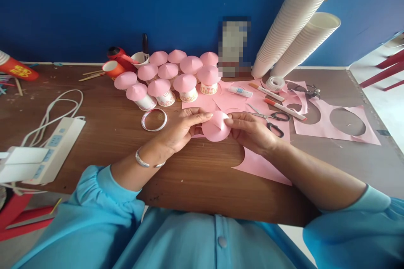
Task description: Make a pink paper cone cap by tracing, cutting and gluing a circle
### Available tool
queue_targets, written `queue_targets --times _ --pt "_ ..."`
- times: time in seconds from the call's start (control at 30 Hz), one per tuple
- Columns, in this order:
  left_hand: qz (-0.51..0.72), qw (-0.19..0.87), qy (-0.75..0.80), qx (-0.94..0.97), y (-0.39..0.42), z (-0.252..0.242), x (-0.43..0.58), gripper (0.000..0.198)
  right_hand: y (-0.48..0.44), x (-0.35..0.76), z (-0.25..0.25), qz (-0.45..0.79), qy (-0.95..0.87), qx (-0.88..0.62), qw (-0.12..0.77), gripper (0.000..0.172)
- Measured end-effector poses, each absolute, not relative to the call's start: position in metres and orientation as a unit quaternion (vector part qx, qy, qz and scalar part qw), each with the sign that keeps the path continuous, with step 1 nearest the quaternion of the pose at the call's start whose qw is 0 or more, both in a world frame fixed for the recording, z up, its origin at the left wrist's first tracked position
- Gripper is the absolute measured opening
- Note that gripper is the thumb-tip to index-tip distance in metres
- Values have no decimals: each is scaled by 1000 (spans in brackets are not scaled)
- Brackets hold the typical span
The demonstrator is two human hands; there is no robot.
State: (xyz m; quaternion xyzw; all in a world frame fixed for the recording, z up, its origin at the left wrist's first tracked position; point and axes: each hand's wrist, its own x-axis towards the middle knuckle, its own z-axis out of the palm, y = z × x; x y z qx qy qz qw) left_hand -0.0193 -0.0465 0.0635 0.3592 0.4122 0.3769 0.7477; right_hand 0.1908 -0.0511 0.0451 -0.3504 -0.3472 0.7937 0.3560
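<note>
Between my two hands is a pink paper cone [216,129], held just above the table with its point facing up towards me. My left hand [186,128] pinches its left edge between thumb and fingers. On the other side my right hand [251,129] grips the right edge, thumb on top. Behind them stand several paper cups [188,95] topped with pink cone roofs [185,83]. Black-handled scissors [279,116] lie by my right hand on pink paper. A roll of tape [154,119] rests left of my left hand.
Two tall stacks of white cups [290,21] lean on the blue wall. A glue stick [240,90], markers [285,109], clear tape [275,83] and cut pink paper [322,122] lie to the right. A power strip [59,147] with cables is at left; a red cup [112,69] stands behind.
</note>
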Motion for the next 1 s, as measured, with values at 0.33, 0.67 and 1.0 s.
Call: queue_targets --times 0.33,0.67,1.0 --pt "389 756 401 342 -41 51 -13 34 -46 185 35 765 -334 -344 429 34" --pt "437 754 382 307 -48 40 -5 26 -53 184 29 801 -309 -305 412 23" --pt "414 777 388 272 -51 44 -4 21 -57 180 27 811 -290 -302 408 23"
